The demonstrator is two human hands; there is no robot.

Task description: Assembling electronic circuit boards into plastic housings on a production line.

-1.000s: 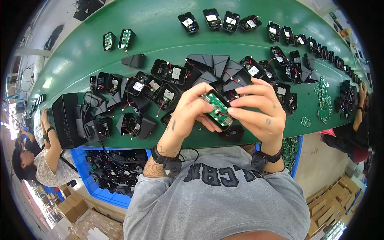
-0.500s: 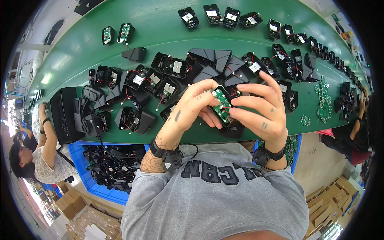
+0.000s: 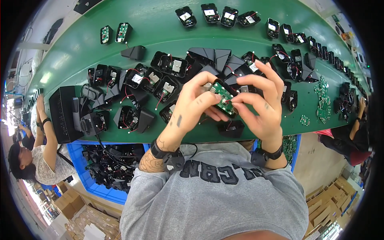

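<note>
Above the near edge of the table, my left hand [image 3: 188,102] grips a small black plastic housing [image 3: 232,115] with a green circuit board [image 3: 226,105] in its open face. The left thumb presses on the board, and the other fingers wrap round the housing. My right hand [image 3: 266,108] meets its right side with thumb and index finger pinched together at the board's edge. Whatever is between those fingertips is too small to make out. Its remaining fingers are raised and bent. Beneath the hands, another black housing [image 3: 231,129] lies on the table.
Several black housings [image 3: 166,89] with red wires crowd the green table [image 3: 160,36]. Two board-fitted housings [image 3: 123,32] stand at the far left. Loose circuit boards [image 3: 323,100] pile at the right. A blue bin [image 3: 108,195] of parts sits below the edge. Co-workers [image 3: 50,160] flank both sides.
The right thumb and index finger have closed into a pinch at the board's edge; they were spread wider before. The held housing has tilted and shifted slightly right.
</note>
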